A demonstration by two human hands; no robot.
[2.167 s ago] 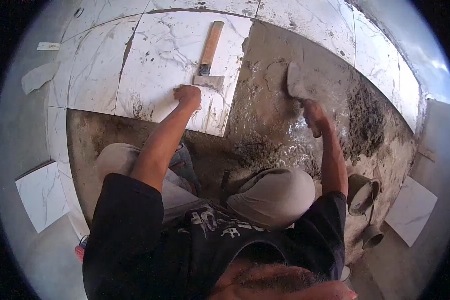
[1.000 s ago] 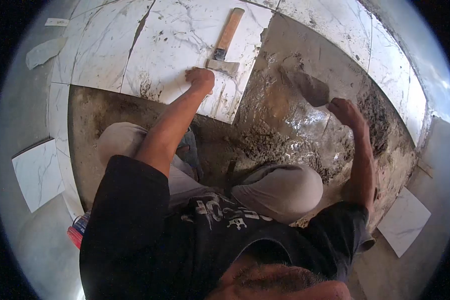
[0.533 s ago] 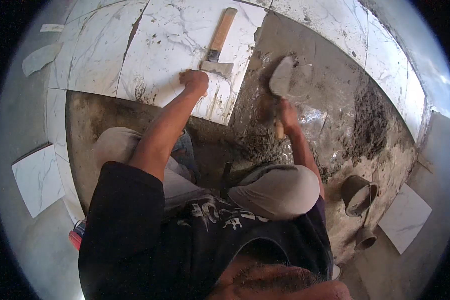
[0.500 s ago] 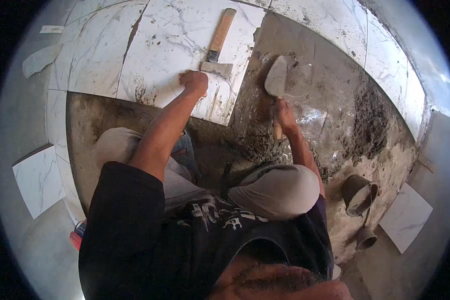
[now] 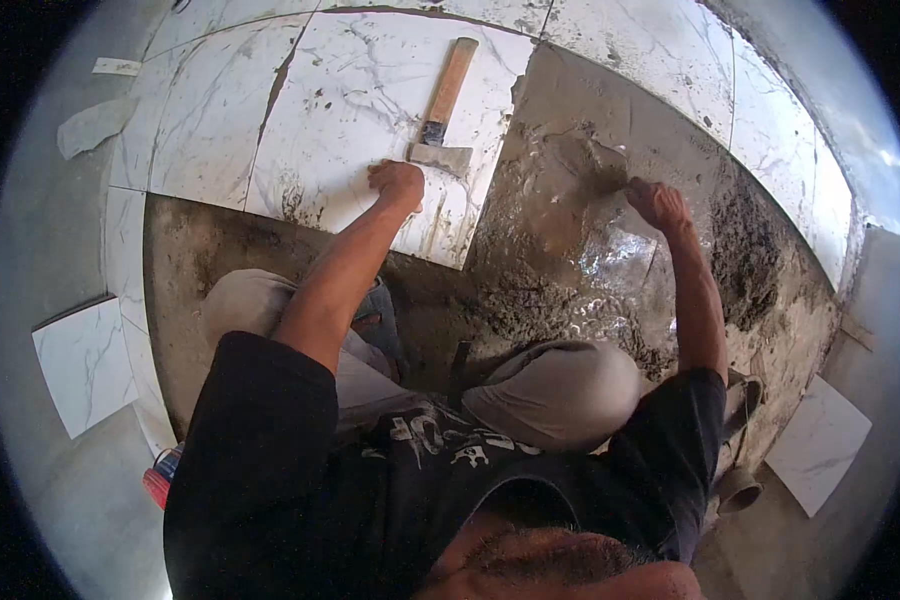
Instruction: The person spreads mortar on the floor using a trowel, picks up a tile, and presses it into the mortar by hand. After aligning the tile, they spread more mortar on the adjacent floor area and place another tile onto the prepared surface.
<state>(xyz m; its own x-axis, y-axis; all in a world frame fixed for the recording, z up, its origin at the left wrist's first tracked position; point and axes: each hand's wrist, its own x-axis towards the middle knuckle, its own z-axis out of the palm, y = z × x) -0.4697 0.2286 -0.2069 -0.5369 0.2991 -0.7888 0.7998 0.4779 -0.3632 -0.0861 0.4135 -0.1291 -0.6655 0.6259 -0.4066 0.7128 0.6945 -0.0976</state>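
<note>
- The trowel [image 5: 607,170] is right of upper centre in the frame, its blade at the wet mortar [image 5: 560,225]; it looks tilted, and whether the whole edge touches is too blurred to tell.
- The right hand [image 5: 660,205] has its fingers wrapped round the trowel's handle, which they mostly hide.
- For a smooth bed, a low blade angle and long, even strokes seem best; pressing hard would likely dig furrows.
- Strokes toward the tile [image 5: 355,110] call for care, since its edge borders the mortar.
- The left hand [image 5: 398,184] leans on that tile, fingers curled under; I cannot tell whether they are fully closed.
- Just above it, the hatchet [image 5: 442,108] lies on the same tile, clear of the trowel.
- The rough mound [image 5: 748,255] at right and the knee [image 5: 560,395] at lower centre limit the sweep.
- A bucket [image 5: 746,405], lower right, is partly hidden by the sleeve [image 5: 675,430].
- Loose tiles [image 5: 820,445] lie at far left and right.
</note>
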